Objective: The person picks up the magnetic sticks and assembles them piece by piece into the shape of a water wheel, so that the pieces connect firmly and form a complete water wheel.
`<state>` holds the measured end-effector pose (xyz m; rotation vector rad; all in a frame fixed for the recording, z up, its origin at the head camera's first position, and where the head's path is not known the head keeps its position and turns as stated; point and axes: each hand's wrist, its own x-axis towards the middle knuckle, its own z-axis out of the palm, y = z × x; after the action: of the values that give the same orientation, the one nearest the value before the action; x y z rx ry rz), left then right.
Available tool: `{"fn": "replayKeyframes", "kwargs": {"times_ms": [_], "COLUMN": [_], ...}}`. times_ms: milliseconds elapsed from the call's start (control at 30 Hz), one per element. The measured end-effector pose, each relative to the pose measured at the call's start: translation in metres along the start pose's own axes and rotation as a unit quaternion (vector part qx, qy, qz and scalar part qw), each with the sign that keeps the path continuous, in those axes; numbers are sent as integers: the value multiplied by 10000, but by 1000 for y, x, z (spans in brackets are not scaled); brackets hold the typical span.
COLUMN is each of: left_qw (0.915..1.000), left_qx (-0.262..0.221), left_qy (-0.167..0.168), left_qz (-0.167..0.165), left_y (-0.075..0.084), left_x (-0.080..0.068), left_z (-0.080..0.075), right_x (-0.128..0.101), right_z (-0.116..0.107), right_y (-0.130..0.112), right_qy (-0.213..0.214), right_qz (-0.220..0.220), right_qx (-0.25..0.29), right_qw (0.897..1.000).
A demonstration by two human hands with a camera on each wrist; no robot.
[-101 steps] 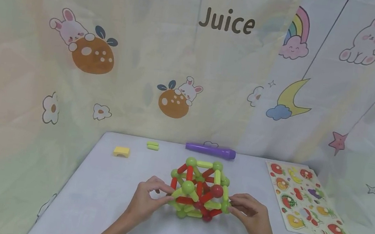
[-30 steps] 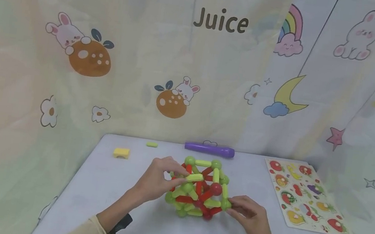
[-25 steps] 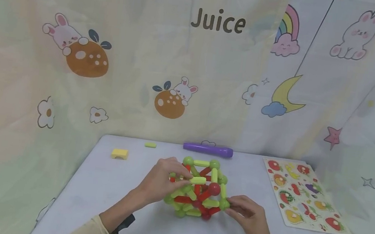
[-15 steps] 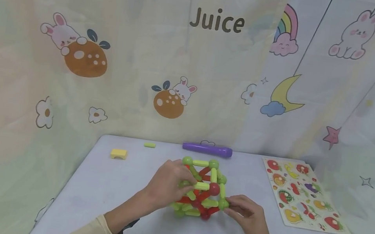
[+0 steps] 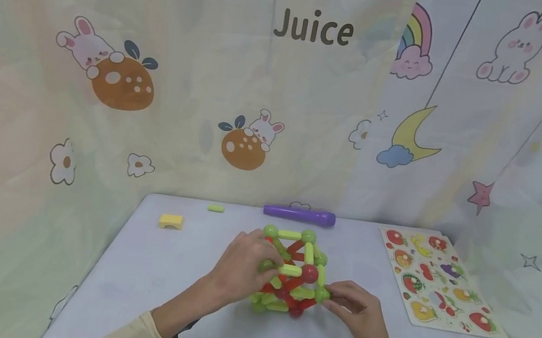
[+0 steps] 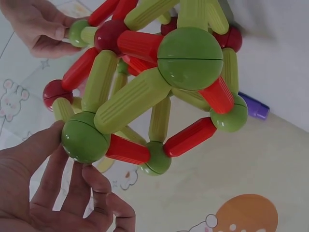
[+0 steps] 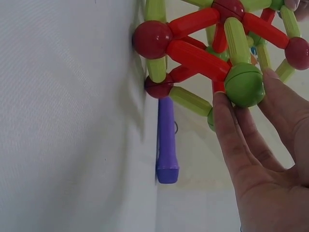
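A magnetic ball-and-rod toy (image 5: 289, 235), built as a cage of red and green balls with red and yellow-green rods, stands on the table. My left hand (image 5: 242, 268) pinches its near left corner. There a yellow-green rod (image 5: 291, 270) lies level, its right end touching a red ball (image 5: 310, 273). In the left wrist view thumb and fingers close around a green ball (image 6: 86, 140) at the rod's other end; some fingertips are hidden. My right hand (image 5: 356, 306) holds the lower right corner, its thumb and fingers around a green ball (image 7: 245, 86).
One loose yellow-green rod (image 5: 216, 208) lies at the back left, with a yellow arched block (image 5: 171, 221) nearer. A purple microphone-shaped stick (image 5: 298, 215) lies along the back edge. At right is a fruit picture board (image 5: 440, 285). A printed curtain (image 5: 202, 68) hangs behind.
My left hand left the toy's lower left corner, took one of two loose rods from the back, and brought it rightward against the red ball. My right hand kept its hold.
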<state>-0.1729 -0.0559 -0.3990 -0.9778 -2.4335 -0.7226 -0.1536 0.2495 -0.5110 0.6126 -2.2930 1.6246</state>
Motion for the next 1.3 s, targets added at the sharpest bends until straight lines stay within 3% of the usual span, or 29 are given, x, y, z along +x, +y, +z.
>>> {"fn": "replayKeyframes", "kwargs": {"times_ms": [300, 400, 500, 600, 700, 800, 933, 1033, 1167, 1300], "left_qw": [9998, 9999, 9968, 9872, 9766, 9725, 9661, 9558, 9445, 9498], "left_qx": [192, -118, -804, -1517, -1724, -1316, -631, -324, -31, 366], "left_qy": [-35, -37, -25, 138, 464, 504, 14, -350, -678, -674], "left_qz": [30, 36, 0, -469, -1200, -1852, -2502, -2902, -3214, -3034], "left_y": [-2, -5, -16, -45, -98, -160, -224, -250, -269, -281], "left_x": [-3, -5, -7, -6, -4, -2, 5, 11, 15, 18], "left_z": [4, 1, -6, -11, -9, 2, 21, 29, 36, 45], "right_x": [0, 1, 0, -1, -1, 0, -3, -4, -5, -4], "right_z": [1, 2, 3, 4, 4, 4, 1, 1, 3, 4], "right_y": [-1, -1, -2, -1, -1, 0, 1, 2, 4, 7], "right_qy": [5, 13, 42, 32, 50, 102, 165, 151, 137, 143], "right_qz": [-81, -57, 18, 49, 17, 10, 77, 111, 106, 44], "right_qx": [29, 3, -29, -33, -57, -46, -13, 50, 123, 138], "right_qw": [10000, 10000, 10000, 10000, 10000, 9999, 9998, 9998, 9998, 9998]}}
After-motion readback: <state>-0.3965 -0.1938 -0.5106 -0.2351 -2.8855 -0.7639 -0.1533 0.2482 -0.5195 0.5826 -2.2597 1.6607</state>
